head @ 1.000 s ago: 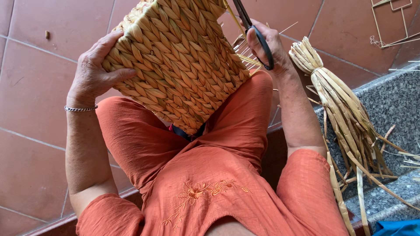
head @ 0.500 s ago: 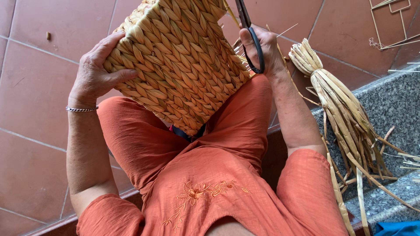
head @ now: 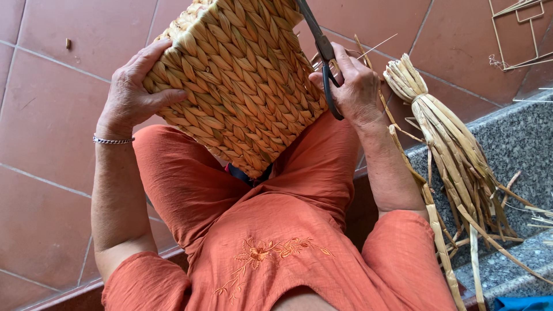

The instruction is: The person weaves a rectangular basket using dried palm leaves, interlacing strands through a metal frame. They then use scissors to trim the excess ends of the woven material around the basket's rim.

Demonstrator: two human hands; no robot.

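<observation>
A woven straw basket (head: 242, 80) rests tilted on my lap, its plaited side facing up. My left hand (head: 135, 92) grips its left edge, thumb across the weave. My right hand (head: 357, 86) holds dark scissors (head: 322, 52) by the handle loops, blades pointing up along the basket's right side. Whether the blades are apart is hidden by the top of the frame. Loose straw ends stick out between the basket and my right hand.
A tied bundle of dried straw strips (head: 449, 150) lies on a grey speckled stone step (head: 518, 144) to my right. A wire frame (head: 521, 34) lies on the red floor tiles (head: 57, 115) at the top right. A blue object (head: 524, 302) shows at the bottom right.
My right hand with the scissors has shifted slightly up and towards the basket's right edge. The basket and my left hand have stayed in place.
</observation>
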